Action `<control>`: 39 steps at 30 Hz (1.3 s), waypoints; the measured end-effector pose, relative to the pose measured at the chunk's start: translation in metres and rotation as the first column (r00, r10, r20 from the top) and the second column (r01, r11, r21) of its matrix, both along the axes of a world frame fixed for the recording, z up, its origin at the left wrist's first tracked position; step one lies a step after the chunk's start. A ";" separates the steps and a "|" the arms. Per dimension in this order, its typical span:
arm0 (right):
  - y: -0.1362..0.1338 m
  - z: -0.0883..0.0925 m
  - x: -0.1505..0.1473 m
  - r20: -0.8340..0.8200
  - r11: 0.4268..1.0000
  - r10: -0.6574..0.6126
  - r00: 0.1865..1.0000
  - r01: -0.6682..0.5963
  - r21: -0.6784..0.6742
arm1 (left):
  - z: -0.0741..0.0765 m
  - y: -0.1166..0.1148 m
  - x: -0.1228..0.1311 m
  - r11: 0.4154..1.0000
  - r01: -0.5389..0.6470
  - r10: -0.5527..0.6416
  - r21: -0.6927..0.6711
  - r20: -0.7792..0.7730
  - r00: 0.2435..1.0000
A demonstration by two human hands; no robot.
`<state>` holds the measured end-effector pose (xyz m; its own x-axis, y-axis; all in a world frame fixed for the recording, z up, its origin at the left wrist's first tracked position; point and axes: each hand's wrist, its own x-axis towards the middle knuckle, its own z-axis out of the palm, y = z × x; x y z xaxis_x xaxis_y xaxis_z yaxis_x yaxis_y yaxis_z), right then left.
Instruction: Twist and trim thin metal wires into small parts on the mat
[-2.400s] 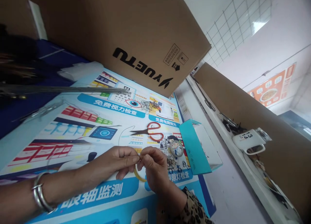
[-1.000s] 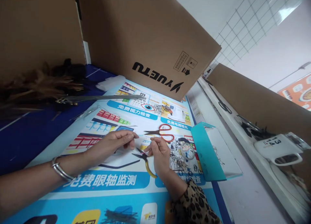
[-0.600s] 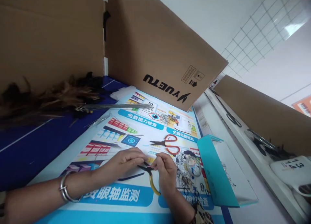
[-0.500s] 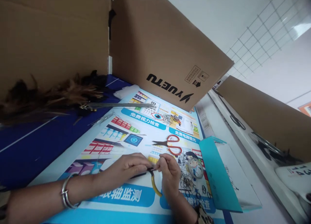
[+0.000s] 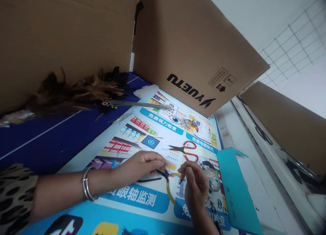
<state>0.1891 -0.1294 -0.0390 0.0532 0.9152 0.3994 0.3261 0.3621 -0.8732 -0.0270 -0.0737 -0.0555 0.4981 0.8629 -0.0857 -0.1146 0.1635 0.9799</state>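
Note:
Above the printed sheet (image 5: 175,139), my left hand (image 5: 145,165) is closed, its fingertips pinched near the dark jaws of yellow-handled pliers (image 5: 170,190); what it pinches is too small to make out. My right hand (image 5: 195,184) is curled to the right of the pliers, thumb and fingers drawn together on a small dark piece I cannot make out. The pliers lie on the sheet between my hands, handles spread. Red-handled scissors (image 5: 189,149) rest spread just beyond my right hand. A coil of wire (image 5: 215,182) lies to its right.
Thin metal rods (image 5: 142,104) and brown feathers (image 5: 76,88) lie at the back left. Small wire pieces (image 5: 185,123) are on the sheet farther back. A teal box (image 5: 236,190) stands at right. A large cardboard panel (image 5: 193,51) rises behind.
The view has shifted, so the scene sits further right. My hands have moved apart, and more of the pliers' jaws and handles shows between them.

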 end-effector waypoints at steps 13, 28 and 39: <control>0.001 0.011 0.018 0.839 0.959 0.265 0.476 -0.038 -0.281 | -0.015 0.042 -0.017 0.953 -0.287 0.297 -0.097 0.111 0.949; -0.010 -0.014 -0.008 0.958 0.975 0.163 0.236 0.110 -0.193 | -0.028 0.044 -0.012 0.957 -0.291 0.291 0.003 -0.005 0.957; 0.004 -0.039 0.007 0.889 0.995 -0.032 0.456 0.095 -0.013 | -0.029 0.043 -0.011 0.980 -0.188 0.182 0.069 0.084 0.980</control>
<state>0.1961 -0.1253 -0.0775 -0.2427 0.9452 0.2184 0.9557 0.2716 -0.1136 -0.0380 -0.0303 -0.0849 0.3314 0.9434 0.0160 -0.2110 0.0575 0.9758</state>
